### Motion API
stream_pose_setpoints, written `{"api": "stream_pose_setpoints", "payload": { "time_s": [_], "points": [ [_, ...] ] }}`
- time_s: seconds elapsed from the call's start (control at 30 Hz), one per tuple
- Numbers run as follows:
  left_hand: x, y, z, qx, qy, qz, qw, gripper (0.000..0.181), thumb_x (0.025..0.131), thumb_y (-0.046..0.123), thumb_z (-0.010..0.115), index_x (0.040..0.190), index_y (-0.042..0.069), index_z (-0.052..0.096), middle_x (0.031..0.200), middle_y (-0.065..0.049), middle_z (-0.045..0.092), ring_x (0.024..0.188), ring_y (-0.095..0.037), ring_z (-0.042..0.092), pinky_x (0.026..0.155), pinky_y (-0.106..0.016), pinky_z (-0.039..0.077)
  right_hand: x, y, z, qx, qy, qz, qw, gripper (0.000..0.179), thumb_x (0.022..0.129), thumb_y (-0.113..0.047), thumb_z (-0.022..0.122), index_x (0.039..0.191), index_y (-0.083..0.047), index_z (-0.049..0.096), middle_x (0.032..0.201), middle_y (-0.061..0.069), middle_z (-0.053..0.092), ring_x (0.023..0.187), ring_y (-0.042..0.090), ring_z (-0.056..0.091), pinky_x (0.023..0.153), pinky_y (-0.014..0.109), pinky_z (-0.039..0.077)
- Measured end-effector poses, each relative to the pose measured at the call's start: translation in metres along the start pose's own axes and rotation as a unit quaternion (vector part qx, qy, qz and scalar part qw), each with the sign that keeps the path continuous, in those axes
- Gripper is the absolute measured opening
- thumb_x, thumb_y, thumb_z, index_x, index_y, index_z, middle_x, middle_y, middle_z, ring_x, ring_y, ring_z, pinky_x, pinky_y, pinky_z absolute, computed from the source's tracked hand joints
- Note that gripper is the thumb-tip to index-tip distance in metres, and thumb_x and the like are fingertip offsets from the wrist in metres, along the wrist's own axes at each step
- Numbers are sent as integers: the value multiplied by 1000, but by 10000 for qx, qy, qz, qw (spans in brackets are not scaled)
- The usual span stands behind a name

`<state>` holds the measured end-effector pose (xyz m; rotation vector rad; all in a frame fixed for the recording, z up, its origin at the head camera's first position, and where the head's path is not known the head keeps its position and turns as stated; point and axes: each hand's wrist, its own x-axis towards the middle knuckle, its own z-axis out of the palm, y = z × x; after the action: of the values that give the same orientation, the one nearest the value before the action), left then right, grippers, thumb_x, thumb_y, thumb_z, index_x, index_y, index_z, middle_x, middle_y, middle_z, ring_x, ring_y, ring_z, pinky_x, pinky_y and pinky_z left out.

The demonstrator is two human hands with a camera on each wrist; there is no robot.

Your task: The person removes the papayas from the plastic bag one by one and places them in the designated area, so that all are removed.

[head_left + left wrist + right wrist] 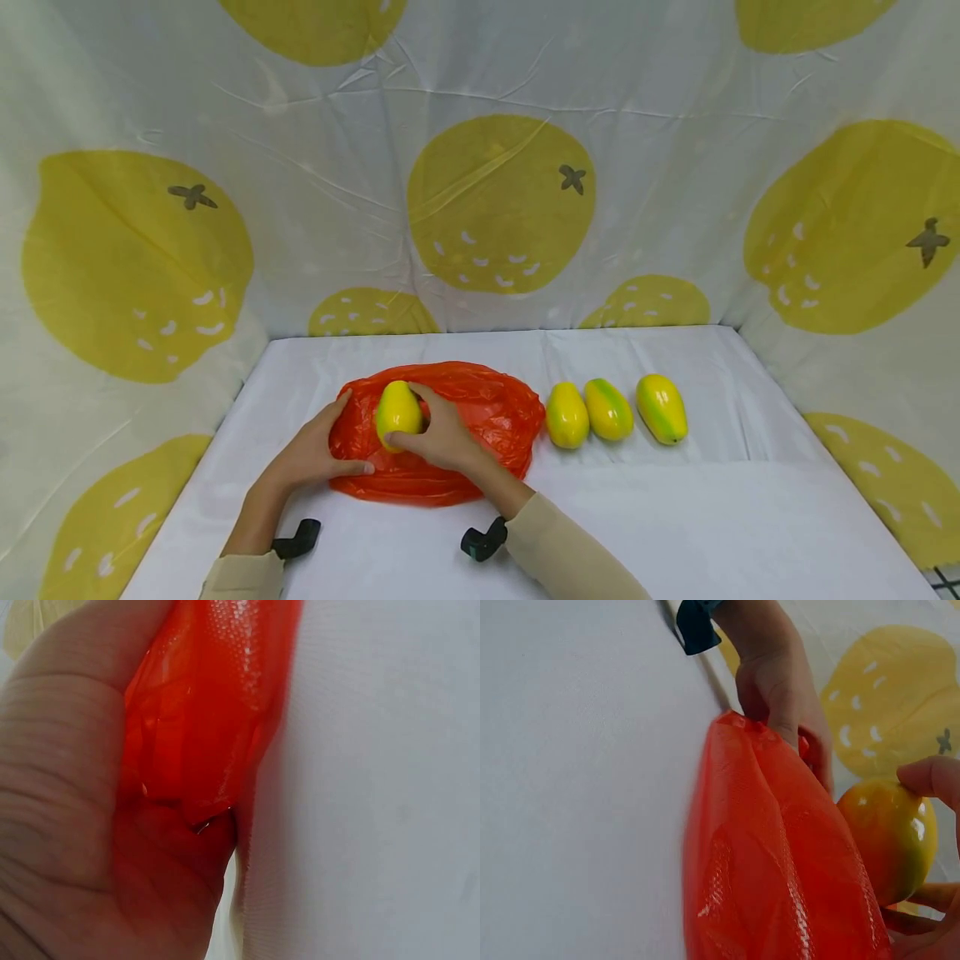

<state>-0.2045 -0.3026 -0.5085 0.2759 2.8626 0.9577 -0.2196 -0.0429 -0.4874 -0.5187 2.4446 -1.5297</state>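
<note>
A red plastic bag [498, 404] lies spread on the white table with its mouth facing up. Over its opening, my right hand [450, 437] holds a yellow papaya [395, 410] between thumb and fingers. The right wrist view shows this papaya [892, 836] with a green patch, partly behind the bag's rim. At the bag's left end, my left hand [307, 450] grips the edge, thumb toward the near side and fingers toward the far side. Close up, the left wrist view has red film [217, 712] against the palm; the left fingertips are hidden there.
To the right of the bag, three more papayas lie in a row: one close to the bag [567, 417], a middle papaya [609, 410] and a far-right papaya [662, 408]. A lemon-print cloth [675, 208] hangs behind and on both sides of the white table [712, 517].
</note>
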Motion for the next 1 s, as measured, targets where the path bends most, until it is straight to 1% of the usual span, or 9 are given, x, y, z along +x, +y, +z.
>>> {"api": "stream_pose_setpoints", "payload": {
  "time_s": [0.17, 0.3, 0.47, 0.67, 0.83, 1.0],
  "points": [
    [1, 0, 1, -15, 7, 37, 10000, 130, 69, 60, 88, 165, 9, 17, 164, -23, 32, 146, -48, 37, 103, -65, 51, -9, 4, -17, 174, 99, 8, 9998, 85, 86, -48, 80, 157, -28, 38, 142, -2, 57, 112, 15, 61, 93, 36, 61],
    [1, 0, 2, -34, -20, -32, 10000, 131, 68, 61, 89, 166, 10, 17, 164, -22, 32, 146, -48, 37, 101, -63, 54, -17, 8, -29, 131, 140, -31, 9998, 85, 85, -47, 81, 157, -28, 39, 140, 0, 58, 108, 16, 60, 87, 31, 61],
    [1, -2, 4, -28, -12, -125, 9999, 133, 67, 61, 89, 166, 13, 16, 165, -22, 32, 146, -47, 37, 102, -64, 52, -24, 13, -43, 51, 231, -157, 9996, 85, 85, -48, 81, 157, -31, 40, 132, 0, 60, 104, 17, 60, 81, 28, 59],
    [1, -1, 3, -113, -5, -57, 9999, 132, 67, 60, 89, 166, 11, 16, 164, -21, 33, 145, -46, 38, 100, -62, 54, -31, 18, -55, -91, 204, -83, 9997, 85, 84, -51, 80, 157, -33, 40, 130, -1, 60, 104, 18, 58, 81, 29, 59],
    [0, -1, 1, -74, -7, 0, 10000, 132, 68, 60, 89, 165, 9, 16, 165, -21, 32, 146, -46, 37, 101, -63, 54, -37, 19, -64, -137, 244, -194, 9994, 85, 84, -49, 82, 157, -31, 40, 132, -2, 61, 104, 18, 59, 81, 29, 59],
    [0, -2, 1, -41, 21, 65, 10000, 130, 69, 59, 89, 165, 8, 17, 164, -22, 33, 145, -47, 38, 101, -63, 53, -42, 19, -75, -248, 208, -287, 9991, 87, 85, -51, 81, 158, -30, 39, 138, -3, 59, 105, 17, 62, 85, 31, 61]
  ]
}}
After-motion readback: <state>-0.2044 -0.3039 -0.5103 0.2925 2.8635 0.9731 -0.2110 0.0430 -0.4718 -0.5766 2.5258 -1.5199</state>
